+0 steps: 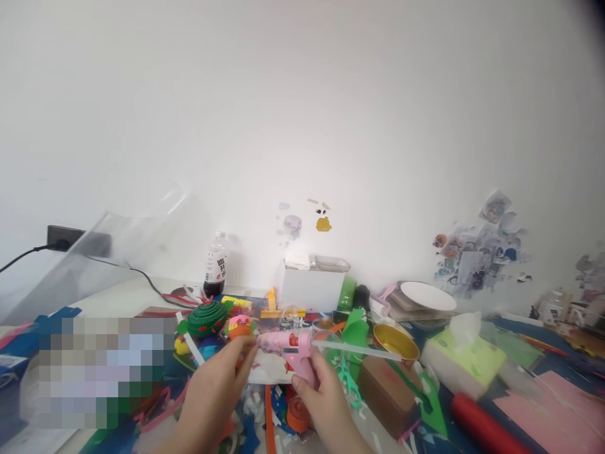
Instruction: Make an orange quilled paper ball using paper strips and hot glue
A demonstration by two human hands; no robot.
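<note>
A pink hot glue gun [299,364] with a small red light sits in my right hand [329,392], whose fingers wrap round its handle. A long clear glue stick [362,349] juts from the gun's back end to the right. My left hand [218,377] is closed, its fingertips bent together right by the gun's nozzle; what they pinch, if anything, is hidden. Just beyond the left fingers lies an orange and pink craft piece [241,329]. Next to it stands a round green coiled craft piece [207,318] with red spots.
Green scissors [348,384], a brown box [387,391] and a gold bowl [396,340] lie right of my hands. Farther right are a tissue pack [466,359] and a red roll [486,422]. A bottle [216,265] and a white box [312,287] stand by the wall.
</note>
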